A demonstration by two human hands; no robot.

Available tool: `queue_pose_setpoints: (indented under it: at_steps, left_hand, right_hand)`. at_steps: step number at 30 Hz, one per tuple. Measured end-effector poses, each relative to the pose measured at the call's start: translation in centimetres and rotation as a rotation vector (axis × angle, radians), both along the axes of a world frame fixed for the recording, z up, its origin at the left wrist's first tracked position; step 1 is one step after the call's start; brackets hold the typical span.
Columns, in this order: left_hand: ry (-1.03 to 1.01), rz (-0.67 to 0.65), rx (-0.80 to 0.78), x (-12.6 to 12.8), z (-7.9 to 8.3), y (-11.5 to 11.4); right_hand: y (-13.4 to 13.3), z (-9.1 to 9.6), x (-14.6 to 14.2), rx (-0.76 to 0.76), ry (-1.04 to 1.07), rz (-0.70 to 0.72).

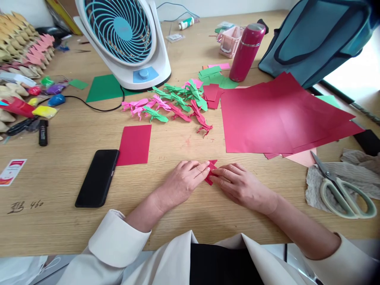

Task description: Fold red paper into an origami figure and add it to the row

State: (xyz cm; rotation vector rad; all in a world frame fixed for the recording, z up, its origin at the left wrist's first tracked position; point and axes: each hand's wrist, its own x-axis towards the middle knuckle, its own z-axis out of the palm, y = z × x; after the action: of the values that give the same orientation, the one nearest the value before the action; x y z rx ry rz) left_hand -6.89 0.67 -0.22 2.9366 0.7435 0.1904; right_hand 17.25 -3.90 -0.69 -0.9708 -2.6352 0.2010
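Note:
A small folded piece of red paper (211, 178) lies on the table between my hands, partly hidden under the fingertips. My left hand (185, 180) presses on its left side with the fingers together. From the right, my right hand (237, 184) has its fingers closed on the paper's other edge. Farther back is a cluster of finished folded paper figures, among them a red one (200, 118), a green one (156, 114) and a pink one (135, 105). To the left, a flat red paper rectangle (135, 143) lies partly beneath a black phone (97, 178).
Large red sheets (267, 114) cover the right side, near scissors (344, 190) on a crumpled cloth (314, 182). A white fan (142, 75), a red flask (247, 51) and a blue bag (314, 43) stand behind. Clay packets (56, 99) and a black marker (43, 132) lie left.

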Motion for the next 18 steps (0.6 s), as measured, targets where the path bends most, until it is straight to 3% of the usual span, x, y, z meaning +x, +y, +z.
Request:
queue_pose_setpoints:
  at_steps: [9, 18]
  left_hand:
    - [-0.160, 0.019, -0.073, -0.17, -0.07, 0.59]
    - [-0.069, 0.093, 0.070, 0.51, 0.38, 0.65]
  right_hand:
    - [-0.01, 0.27, -0.30, 0.013, -0.043, 0.001]
    - [0.06, 0.23, -0.36, 0.023, -0.034, -0.001]
